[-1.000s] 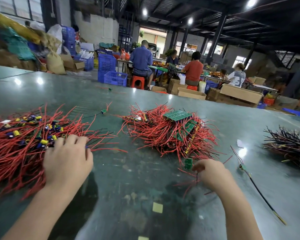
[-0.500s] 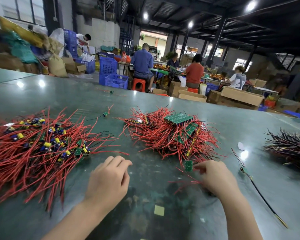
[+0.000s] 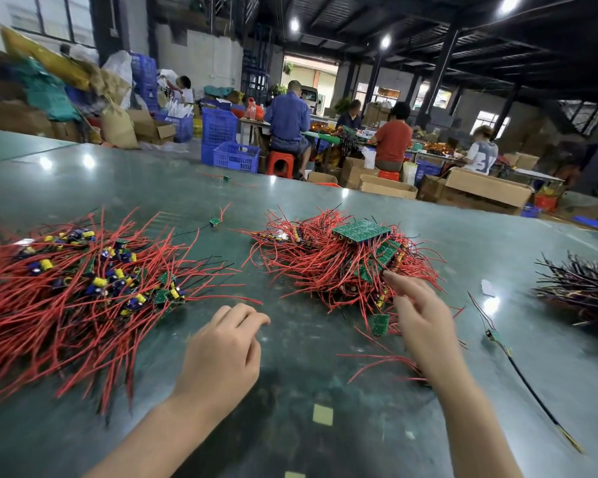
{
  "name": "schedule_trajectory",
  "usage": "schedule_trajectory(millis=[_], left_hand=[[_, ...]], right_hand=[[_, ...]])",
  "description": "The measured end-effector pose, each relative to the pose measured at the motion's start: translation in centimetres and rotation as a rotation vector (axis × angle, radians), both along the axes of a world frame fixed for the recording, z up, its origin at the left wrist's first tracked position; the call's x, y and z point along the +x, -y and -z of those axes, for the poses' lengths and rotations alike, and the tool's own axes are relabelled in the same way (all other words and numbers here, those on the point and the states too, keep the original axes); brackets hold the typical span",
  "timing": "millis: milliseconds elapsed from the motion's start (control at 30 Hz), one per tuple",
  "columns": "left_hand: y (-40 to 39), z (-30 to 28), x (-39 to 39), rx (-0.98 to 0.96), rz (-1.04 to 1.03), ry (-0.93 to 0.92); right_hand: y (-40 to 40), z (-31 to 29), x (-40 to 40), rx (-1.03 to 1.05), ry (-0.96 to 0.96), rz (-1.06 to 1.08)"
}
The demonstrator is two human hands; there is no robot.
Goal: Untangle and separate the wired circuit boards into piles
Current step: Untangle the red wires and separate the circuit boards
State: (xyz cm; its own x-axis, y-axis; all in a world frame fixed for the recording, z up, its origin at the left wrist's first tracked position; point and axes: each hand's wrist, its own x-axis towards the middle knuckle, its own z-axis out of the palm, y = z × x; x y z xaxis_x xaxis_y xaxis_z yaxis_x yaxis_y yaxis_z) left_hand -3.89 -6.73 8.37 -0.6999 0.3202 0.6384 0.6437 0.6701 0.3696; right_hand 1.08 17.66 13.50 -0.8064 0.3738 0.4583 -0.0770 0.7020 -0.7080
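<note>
The tangled heap of boards (image 3: 346,267) sits mid-table. The right hand (image 3: 425,326) reaches into it, fingers spread, gripping nothing; the left hand (image 3: 221,353) hovers loosely curled, empty. Snagged red wires could drag neighbouring boards along, remixing the sorted pile (image 3: 73,288) toward the left edge.

Bare forearms, no sleeves/rings.

light: dim hall, round ceiling lamps (image 3: 385,41), daylight from far doorway
glare: lamp spots on glossy table (image 3: 118,188)
blur: left red wire pile (image 3: 49,305) smeared
distortion: wide-angle bending at edges
</note>
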Motion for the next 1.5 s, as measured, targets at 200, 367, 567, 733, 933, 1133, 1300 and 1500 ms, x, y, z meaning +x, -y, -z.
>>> schedule_trajectory(millis=[200, 367, 567, 733, 933, 1133, 1300, 1500], left_hand=[[0.0, 0.3, 0.0, 0.013, 0.019, 0.016], [-0.1, 0.4, 0.1, 0.038, 0.026, 0.039], [-0.4, 0.4, 0.6, 0.167, 0.102, 0.191], [-1.6, 0.1, 1.0, 0.644, 0.36, 0.806], [-1.7, 0.0, 1.0, 0.994, 0.58, 0.951], [-1.7, 0.0, 0.7, 0.99, 0.528, 0.828], [-1.4, -0.2, 0.4, 1.107, 0.504, 0.821], [-1.5, -0.4, 0.9, 1.12, 0.508, 0.769]], right_hand=[[-1.5, 4.7, -1.6, 0.545, 0.515, 0.276], [-1.5, 4.7, -1.4, 0.607, 0.497, 0.38], [-0.5, 3.7, -0.9, 0.587, 0.188, 0.339], [3.0, 2.6, -0.7, 0.294, -0.324, 0.135], [7.8, 2.6, -0.5, -0.135, -0.316, -0.202], [9.0, 3.0, -0.3, -0.336, -0.101, -0.342], [8.9, 2.5, 0.0, -0.588, -0.008, -0.474], [9.7, 2.7, 0.0, -0.38, -0.021, -0.372]])
